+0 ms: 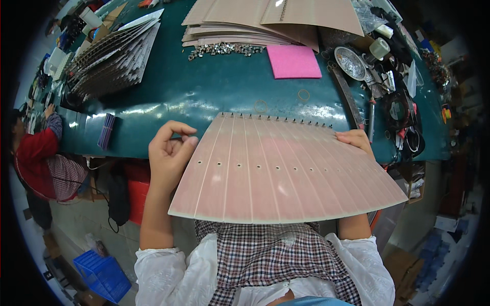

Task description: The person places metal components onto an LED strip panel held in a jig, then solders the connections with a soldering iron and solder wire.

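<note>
A pale pink, fan-shaped panel (286,178) of narrow strips is held tilted in front of me. A row of small dark holes runs across its middle, and small dark metal clips (275,119) line its far edge. My right hand (356,140) grips the far right corner, fingertips on the top face and the rest of the hand hidden beneath. My left hand (171,150) is beside the far left corner, its fingers curled and thumb bent close to the index finger. Whether anything small is between them cannot be made out.
Beyond the panel, the green table (204,92) bears a stack of similar panels (229,25), loose metal clips (224,50), a pink pad (294,62) and rubber bands (303,95). A metal dish (350,64) and tools are at right. A person (41,148) sits at left.
</note>
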